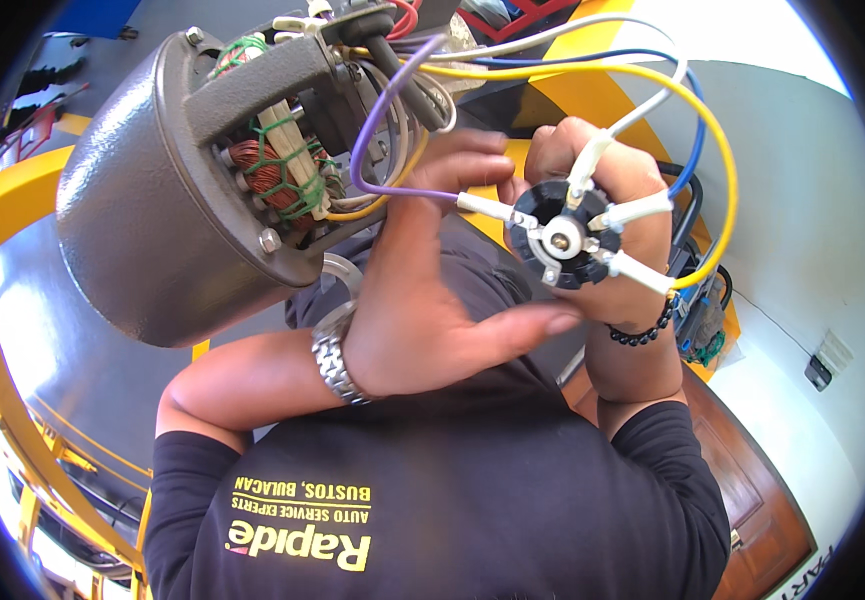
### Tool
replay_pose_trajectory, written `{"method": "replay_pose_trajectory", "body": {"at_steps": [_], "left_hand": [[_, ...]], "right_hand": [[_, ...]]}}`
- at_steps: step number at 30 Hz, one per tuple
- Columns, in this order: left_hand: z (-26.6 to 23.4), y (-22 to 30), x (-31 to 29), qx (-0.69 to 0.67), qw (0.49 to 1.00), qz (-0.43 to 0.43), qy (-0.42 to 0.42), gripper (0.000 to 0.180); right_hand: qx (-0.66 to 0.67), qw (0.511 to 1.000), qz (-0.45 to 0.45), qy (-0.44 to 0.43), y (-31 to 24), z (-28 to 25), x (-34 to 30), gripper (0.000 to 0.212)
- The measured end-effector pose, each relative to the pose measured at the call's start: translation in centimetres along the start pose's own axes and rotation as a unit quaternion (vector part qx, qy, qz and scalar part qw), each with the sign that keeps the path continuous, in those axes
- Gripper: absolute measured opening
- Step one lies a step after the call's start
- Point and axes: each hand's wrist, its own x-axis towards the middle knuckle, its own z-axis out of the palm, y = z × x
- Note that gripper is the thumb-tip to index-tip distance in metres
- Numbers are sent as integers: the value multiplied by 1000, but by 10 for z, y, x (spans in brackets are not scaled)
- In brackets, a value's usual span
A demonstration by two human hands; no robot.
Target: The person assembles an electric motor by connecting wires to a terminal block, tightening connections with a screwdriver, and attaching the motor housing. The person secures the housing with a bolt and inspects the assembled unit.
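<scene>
A round black rotary switch (529, 238) with a pale centre shaft faces up in front of me. Behind it curls my right hand (640, 172), closed around it, a black bead bracelet on the wrist. Purple, white, blue and yellow wires run to its terminals through white sleeves. My left hand (407, 310), with a metal watch, is open beside the switch, its thumb stretched toward it and its fingers slightly blurred. To the left stands a grey motor (142, 190); its frame opening shows copper windings (264, 170) tied with green cord. The wires lead back to its top.
A curved yellow rail (22, 195) passes behind the motor on the left. Yellow framework (607, 95) stands at the upper right, beside a pale wall (792, 200). A brown wooden door (752, 480) is at lower right. Blue equipment (692, 300) sits beyond my right wrist.
</scene>
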Motion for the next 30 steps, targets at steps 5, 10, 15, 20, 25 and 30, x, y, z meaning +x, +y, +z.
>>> {"method": "replay_pose_trajectory", "body": {"at_steps": [5, 10, 15, 20, 25, 30], "left_hand": [[-23, 11, -26, 157, 986, 41, -24, 79], [-17, 7, -24, 67, 997, 30, -10, 83], [-24, 7, -28, -14, 1000, 21, -14, 72], [-12, 13, -31, -194, 980, -34, 14, 42], [-7, 16, -37, -179, 977, -85, 84, 35], [-17, -1, -47, -271, 937, -217, 19, 44]], "right_hand": [[51, 997, -50, -39, 9, 13, -11, 26], [153, 986, -36, -57, 16, 19, -16, 25], [116, 989, -67, -66, 1, 23, -17, 38], [191, 975, -97, -67, 12, 22, -29, 69], [301, 952, -29, -53, 22, 37, -50, 83], [281, 959, -48, -13, 20, 48, -52, 82]]}}
